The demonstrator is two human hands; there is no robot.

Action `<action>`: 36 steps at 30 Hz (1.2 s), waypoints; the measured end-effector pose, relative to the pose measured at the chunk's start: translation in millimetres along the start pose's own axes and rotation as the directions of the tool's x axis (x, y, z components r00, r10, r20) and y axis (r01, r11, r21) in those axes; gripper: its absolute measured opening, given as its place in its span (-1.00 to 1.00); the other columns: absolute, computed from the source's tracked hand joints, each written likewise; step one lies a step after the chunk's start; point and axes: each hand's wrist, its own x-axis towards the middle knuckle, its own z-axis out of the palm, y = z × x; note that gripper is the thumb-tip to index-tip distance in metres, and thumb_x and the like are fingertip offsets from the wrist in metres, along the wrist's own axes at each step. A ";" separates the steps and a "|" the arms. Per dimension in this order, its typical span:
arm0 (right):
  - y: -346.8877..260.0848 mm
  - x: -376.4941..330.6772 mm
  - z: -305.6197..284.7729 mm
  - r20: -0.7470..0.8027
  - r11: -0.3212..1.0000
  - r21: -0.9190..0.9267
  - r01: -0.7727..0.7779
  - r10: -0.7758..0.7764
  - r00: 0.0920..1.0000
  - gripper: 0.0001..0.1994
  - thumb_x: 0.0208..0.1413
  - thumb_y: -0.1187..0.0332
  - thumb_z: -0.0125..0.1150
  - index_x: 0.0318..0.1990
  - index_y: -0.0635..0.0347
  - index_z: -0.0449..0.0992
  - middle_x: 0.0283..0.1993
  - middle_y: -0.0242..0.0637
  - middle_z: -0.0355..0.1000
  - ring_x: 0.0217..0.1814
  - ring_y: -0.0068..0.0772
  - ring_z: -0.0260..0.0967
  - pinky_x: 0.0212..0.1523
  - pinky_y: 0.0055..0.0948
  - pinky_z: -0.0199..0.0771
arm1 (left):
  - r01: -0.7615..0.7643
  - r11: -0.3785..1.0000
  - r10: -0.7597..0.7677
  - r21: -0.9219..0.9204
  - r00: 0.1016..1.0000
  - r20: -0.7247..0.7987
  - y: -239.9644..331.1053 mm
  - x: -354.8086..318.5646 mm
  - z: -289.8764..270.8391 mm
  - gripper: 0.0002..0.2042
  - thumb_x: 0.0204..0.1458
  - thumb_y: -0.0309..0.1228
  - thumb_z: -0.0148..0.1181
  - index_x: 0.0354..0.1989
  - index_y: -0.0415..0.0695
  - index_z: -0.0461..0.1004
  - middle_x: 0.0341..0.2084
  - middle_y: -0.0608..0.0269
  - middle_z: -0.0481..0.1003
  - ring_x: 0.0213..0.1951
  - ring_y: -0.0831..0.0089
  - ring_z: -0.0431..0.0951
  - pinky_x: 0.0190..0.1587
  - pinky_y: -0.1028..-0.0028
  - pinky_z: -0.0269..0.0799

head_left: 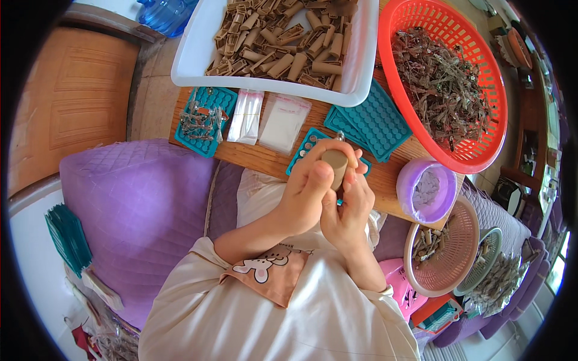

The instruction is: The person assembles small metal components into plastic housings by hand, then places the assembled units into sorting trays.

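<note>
Both my hands meet above the near edge of the wooden table (241, 155), around a brown plastic cylinder (336, 160) with its round end toward me. My left hand (306, 191) wraps the cylinder from the left, thumb along its side. My right hand (352, 207) grips it from the right and below, fingers closed. A small shiny metal piece (341, 136) shows just beyond my fingers; whether it joins the cylinder I cannot tell. Partly hidden behind my hands lies a teal moulded tray (299, 157) with small round metallic pieces in its cells.
A white bin (183, 63) of similar brown pieces stands at the back. Beside it is a red basket (503, 102) of clear-wrapped items. Teal trays (385, 120), plastic bags (286, 123) and a purple tub (448, 186) are on the table. A pink basket (466, 240) sits lower right.
</note>
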 end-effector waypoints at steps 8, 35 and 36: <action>1.4 2.3 -16.3 0.132 0.990 -0.055 -0.133 0.139 0.981 -0.73 -0.08 0.41 0.04 -0.22 0.38 0.30 -0.44 -0.05 0.29 -0.48 -0.10 0.27 -0.52 -0.38 0.26 | 0.167 0.932 -0.129 -0.322 0.982 0.134 -9.5 7.8 -6.9 -0.56 0.01 -0.03 -0.17 -0.16 -0.19 0.16 -0.38 0.27 0.29 -0.07 0.40 0.24 0.03 0.36 0.11; 48.3 11.0 -139.5 0.007 0.562 -0.783 -0.266 0.436 0.900 -0.83 -0.19 0.57 -0.01 -0.35 0.29 0.38 -0.35 -0.06 0.34 -0.33 -0.02 0.29 -0.34 -0.24 0.26 | 0.475 0.437 -0.484 -0.764 0.840 0.246 -17.4 9.5 -18.9 -0.69 0.02 -0.24 -0.10 -0.12 -0.14 0.16 -0.21 0.25 0.31 -0.13 0.36 0.38 -0.28 0.36 0.51; 43.5 12.2 -140.6 0.006 0.561 -0.784 -0.268 0.437 0.899 -0.83 -0.19 0.57 -0.01 -0.35 0.29 0.38 -0.35 -0.06 0.34 -0.33 -0.02 0.29 -0.34 -0.24 0.26 | 0.479 0.451 -0.487 -0.753 0.839 0.242 -16.6 9.6 -18.8 -0.69 0.03 -0.25 -0.10 -0.11 -0.15 0.15 -0.21 0.24 0.31 -0.14 0.36 0.38 -0.32 0.40 0.52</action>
